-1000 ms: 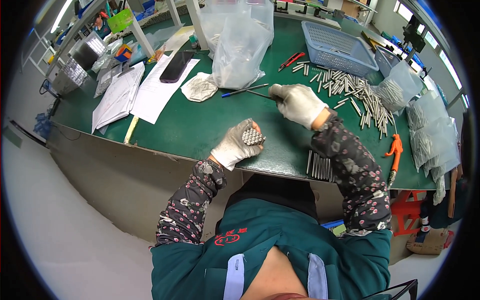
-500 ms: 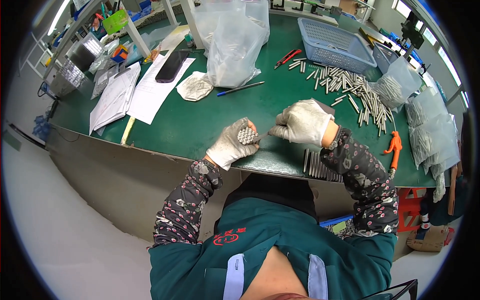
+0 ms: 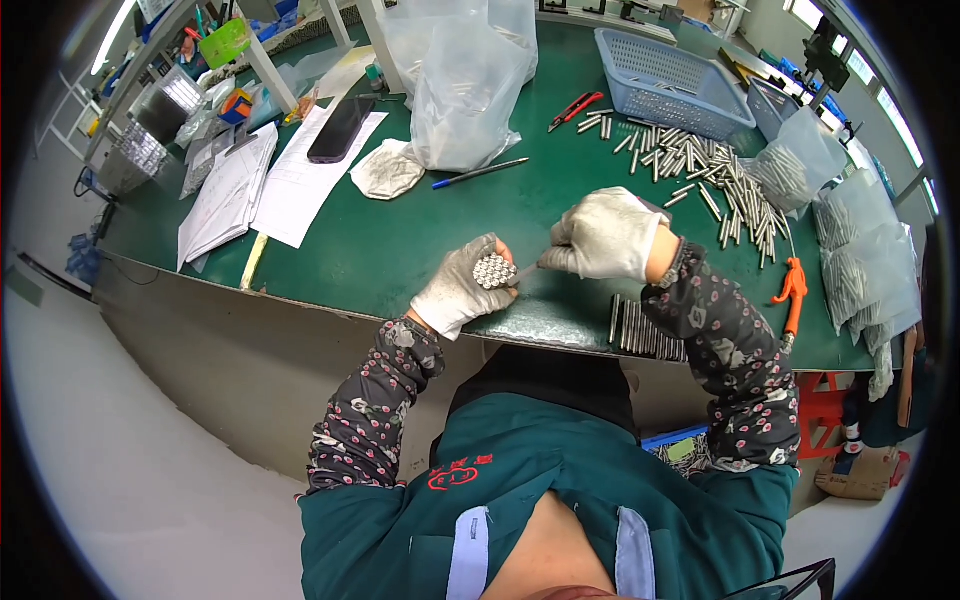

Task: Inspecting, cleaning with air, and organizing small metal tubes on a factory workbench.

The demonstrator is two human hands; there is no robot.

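Observation:
My gloved left hand, near the front edge of the table, is closed around a bundle of metal pins, their round ends facing up. My gloved right hand, just to the right, pinches a thin, slender tool whose tip reaches the side of the bundle. A dark piece shows behind the right hand; whether it belongs to the tool I cannot tell. Below my right wrist, a row of longer-looking metal pins lies side by side along the edge. A loose heap of pins spreads beyond my right hand.
At the back right stands a blue plastic basket, beside red-handled cutters. Bags of pins and an orange air gun lie at the right. A pen, white cloth, phone and papers occupy the left.
My right hand has shifted slightly up and to the left, and its wrist has turned a little. My left hand still holds the bundle in the same place.

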